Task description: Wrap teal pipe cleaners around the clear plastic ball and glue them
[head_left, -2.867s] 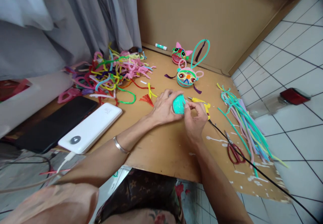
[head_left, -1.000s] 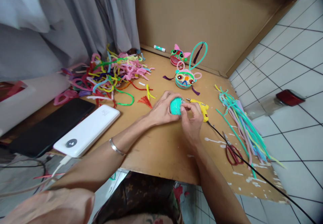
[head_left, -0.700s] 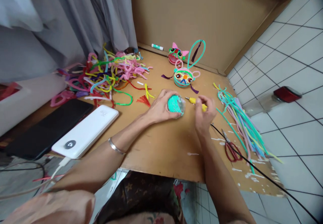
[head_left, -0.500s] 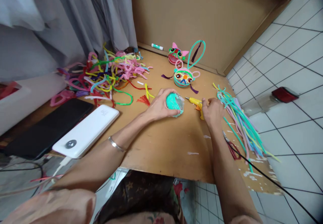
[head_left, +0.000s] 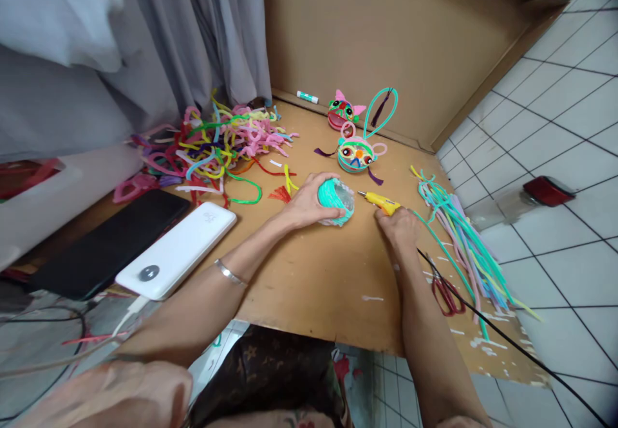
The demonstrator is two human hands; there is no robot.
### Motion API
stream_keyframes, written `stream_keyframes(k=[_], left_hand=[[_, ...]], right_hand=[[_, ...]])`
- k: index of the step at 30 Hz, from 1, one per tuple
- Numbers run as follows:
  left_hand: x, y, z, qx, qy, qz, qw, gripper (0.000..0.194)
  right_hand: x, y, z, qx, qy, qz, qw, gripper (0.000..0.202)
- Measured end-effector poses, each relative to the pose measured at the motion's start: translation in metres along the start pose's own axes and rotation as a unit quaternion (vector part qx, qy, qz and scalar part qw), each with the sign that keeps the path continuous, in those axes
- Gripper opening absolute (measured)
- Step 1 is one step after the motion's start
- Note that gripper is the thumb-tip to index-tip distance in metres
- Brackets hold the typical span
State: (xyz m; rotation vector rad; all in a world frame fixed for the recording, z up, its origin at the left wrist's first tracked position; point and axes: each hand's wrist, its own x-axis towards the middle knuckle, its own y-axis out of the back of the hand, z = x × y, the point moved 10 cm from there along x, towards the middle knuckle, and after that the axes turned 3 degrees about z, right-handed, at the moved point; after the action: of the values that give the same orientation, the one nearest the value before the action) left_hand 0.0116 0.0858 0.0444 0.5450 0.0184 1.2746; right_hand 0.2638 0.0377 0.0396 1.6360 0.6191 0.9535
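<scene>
Since half a second ago, the right hand [head_left: 398,227] has moved onto the glue gun [head_left: 381,202] and grasps its handle, which the fingers hide. The left hand [head_left: 306,204] grips a teal cup [head_left: 332,195], partly covering it, over the table [head_left: 318,280]; its inside is hard to make out. The black cord [head_left: 512,338] crosses the scissors [head_left: 439,280].

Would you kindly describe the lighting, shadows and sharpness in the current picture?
In the head view, the light looks soft, with a faint shadow on the table beside the right hand; the curtain looks smeared; the jar seems stretched by the wide lens; the top-right corner darkens.
</scene>
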Motion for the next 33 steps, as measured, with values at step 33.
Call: stream_keyframes(k=[33], left_hand=[[-0.002,-0.006,0.003,0.007,-0.006,0.004,1.0,0.082]], right_hand=[[-0.033,0.073,-0.028,0.289,0.177,0.284,0.897,0.04]])
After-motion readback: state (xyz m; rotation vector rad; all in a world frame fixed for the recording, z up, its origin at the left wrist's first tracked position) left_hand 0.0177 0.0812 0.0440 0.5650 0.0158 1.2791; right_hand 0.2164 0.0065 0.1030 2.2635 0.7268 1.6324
